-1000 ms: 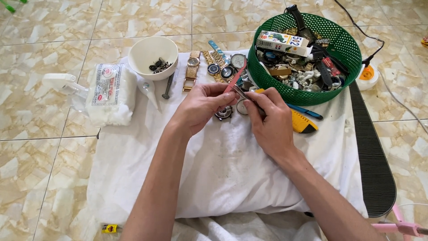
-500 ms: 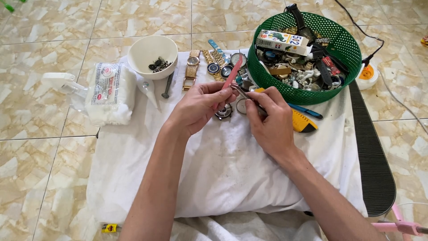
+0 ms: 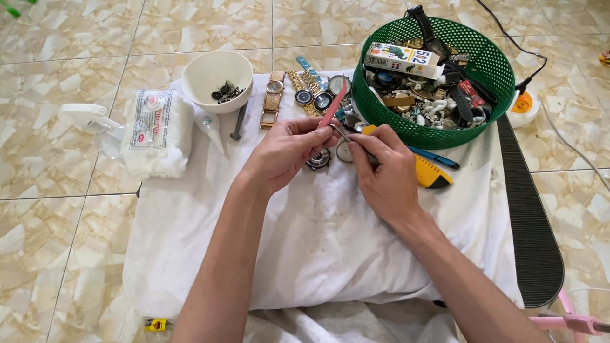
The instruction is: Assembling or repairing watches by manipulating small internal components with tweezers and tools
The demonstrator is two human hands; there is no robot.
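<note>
My left hand (image 3: 286, 152) pinches a thin red tool (image 3: 333, 107) that slants up toward the green basket (image 3: 495, 70). Facing it, my right hand (image 3: 381, 171) grips metal tweezers (image 3: 343, 133) whose tips meet the left fingertips. Between and just under both hands lie a dark round watch part (image 3: 318, 160) and a pale round watch case (image 3: 344, 152) on the white cloth (image 3: 318, 241). What sits between the fingertips is too small to make out.
The basket at the back right holds watch parts, straps and a small box. A white bowl (image 3: 210, 73) with dark bits, several watches (image 3: 274, 101), a screwdriver (image 3: 239, 121), a white packet (image 3: 152, 130), a yellow knife (image 3: 432, 174), a blue pen (image 3: 435, 157) and a black ribbed mat (image 3: 530, 222) surround the hands.
None of note: both hands stay together over the watch parts, with only slight shifts of the fingers and tweezers.
</note>
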